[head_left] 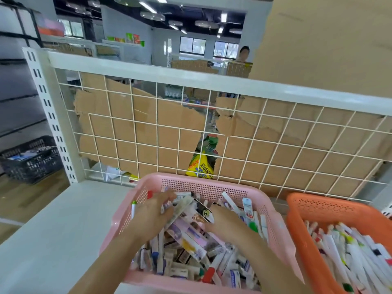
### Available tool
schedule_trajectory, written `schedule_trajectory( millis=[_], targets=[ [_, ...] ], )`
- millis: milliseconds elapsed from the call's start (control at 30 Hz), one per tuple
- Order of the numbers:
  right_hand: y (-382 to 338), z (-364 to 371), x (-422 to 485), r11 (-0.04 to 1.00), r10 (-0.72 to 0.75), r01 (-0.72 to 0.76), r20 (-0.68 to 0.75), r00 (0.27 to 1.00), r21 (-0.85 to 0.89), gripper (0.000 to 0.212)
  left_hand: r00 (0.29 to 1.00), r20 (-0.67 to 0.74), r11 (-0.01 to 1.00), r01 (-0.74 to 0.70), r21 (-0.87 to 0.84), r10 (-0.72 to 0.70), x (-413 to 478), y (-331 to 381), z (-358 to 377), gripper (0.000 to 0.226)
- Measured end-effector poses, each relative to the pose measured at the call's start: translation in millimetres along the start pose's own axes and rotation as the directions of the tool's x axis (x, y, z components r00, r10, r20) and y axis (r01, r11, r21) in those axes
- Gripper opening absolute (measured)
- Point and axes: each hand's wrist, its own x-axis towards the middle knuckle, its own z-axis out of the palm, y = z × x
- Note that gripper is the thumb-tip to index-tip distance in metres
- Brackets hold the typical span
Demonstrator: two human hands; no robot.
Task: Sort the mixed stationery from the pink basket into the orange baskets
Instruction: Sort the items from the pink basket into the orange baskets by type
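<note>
Pink basket (203, 183): left hand (152, 213) grip holding packets (182, 205); right hand (227, 225) grip unclear

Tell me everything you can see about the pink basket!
The pink basket is a rectangular plastic tub with small holes in its walls. It sits upright on a white shelf, left of an orange basket. It is heaped with pens and stationery packets. The left hand grips some of them, and the right hand digs into the pile.
</note>
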Motion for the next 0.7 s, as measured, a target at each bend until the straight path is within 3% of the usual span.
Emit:
schedule_trajectory(
  millis=[100, 267, 333, 433, 567, 633, 700],
  targets=[
    [9.2, -5.2, -1.8, 0.999, 0.041, -0.041, -0.011, 0.999, -0.027, 0.022, 0.999, 0.002, 0.999, -0.033, -0.034, 0.033, 0.6, -1.9, 0.3, 0.033],
    [30.0, -11.2, -13.6, 0.979, 0.097, -0.079, -0.091, 0.991, 0.186, 0.045, 0.998, 0.012, 0.996, -0.063, -0.06, 0.064, -0.6, -0.9, 0.3, 0.034],
    [40.1, -10.2, -16.9, 0.97, 0.097, -0.061, -0.143, 0.985, 0.236, 0.04, 0.993, 0.009, 0.993, -0.115, -0.036, 0.115, -2.1, 3.7, -2.2, 0.035],
    [52.7, -9.2, -22.3, 0.947, 0.106, -0.026, -0.234, 0.967, 0.322, 0.031, 0.961, 0.184, 0.979, -0.205, -0.018, 0.204, -5.6, 11.9, -3.4, 0.042],
    [61.3, -4.0, -29.6, 0.923, 0.125, -0.001, -0.297, 0.946, 0.386, 0.032, 0.839, 0.467, 0.947, -0.32, 0.012, 0.278, -4.4, 16.1, 1.5, 0.063],
    [63.4, -1.2, -32.8, 0.913, 0.116, 0.029, -0.327, 0.938, 0.408, 0.037, 0.81, 0.509, 0.903, -0.409, 0.131, 0.292, -0.4, 11.1, 6.5, 0.063],
    [65.0, 1.5, -34.8, 0.898, 0.116, 0.054, -0.354, 0.928, 0.437, 0.037, 0.821, 0.47, 0.859, -0.464, 0.217, 0.325, 1.6, 9.5, 9.0, 0.05]
  ],
)
